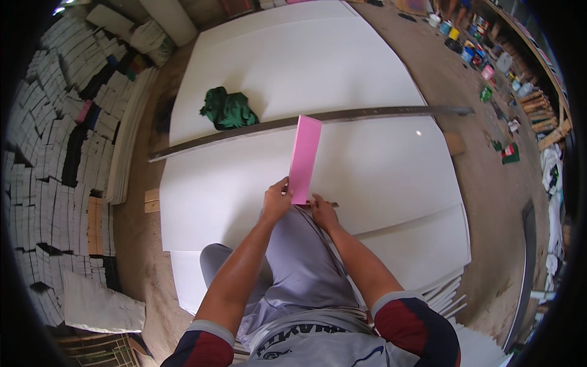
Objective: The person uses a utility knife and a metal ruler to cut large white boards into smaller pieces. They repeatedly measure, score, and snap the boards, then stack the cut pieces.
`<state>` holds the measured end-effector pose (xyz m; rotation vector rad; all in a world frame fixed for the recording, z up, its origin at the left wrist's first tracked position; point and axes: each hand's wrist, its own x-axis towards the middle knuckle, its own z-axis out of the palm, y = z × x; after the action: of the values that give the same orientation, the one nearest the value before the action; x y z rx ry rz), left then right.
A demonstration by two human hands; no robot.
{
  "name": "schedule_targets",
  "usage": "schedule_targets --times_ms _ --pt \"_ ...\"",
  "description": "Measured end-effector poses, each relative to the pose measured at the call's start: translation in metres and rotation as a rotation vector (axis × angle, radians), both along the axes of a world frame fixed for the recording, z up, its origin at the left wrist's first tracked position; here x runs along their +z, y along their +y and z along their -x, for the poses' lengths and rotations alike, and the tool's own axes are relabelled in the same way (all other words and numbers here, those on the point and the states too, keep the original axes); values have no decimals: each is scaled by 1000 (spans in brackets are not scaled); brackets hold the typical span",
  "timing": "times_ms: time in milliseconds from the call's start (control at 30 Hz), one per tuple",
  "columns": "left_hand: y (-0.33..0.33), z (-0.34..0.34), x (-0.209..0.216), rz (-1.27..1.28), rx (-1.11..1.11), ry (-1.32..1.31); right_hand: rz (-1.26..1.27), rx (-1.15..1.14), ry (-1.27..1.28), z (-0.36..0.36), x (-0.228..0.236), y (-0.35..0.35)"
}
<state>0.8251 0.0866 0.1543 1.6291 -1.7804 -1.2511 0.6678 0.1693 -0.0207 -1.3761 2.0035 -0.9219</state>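
Observation:
A long flat pink board stands tilted upward in front of me, its lower end by my knee. My left hand is closed on its lower left edge. Close to the board's bottom end is my right hand, its fingers closed round a small thin piece that pokes out to the right; its kind is too small to make out. Both hands are above my grey-trousered leg, over a stack of large white sheets.
A long dark straight bar lies across the sheets, with a crumpled green cloth beside it. Stacked white strips fill the left side. Cans and bottles litter the floor at the far right. Another dark bar rests on the right.

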Motion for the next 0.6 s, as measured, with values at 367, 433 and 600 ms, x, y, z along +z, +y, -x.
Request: schedule_targets --times_ms 367,433,600 --pt "3 -64 5 -24 114 147 53 -258 -128 -8 38 -27" --pt "2 -83 11 -12 144 160 161 -276 -109 -6 55 -52" --pt "-2 -155 2 98 257 199 210 -230 -243 -47 135 -139"
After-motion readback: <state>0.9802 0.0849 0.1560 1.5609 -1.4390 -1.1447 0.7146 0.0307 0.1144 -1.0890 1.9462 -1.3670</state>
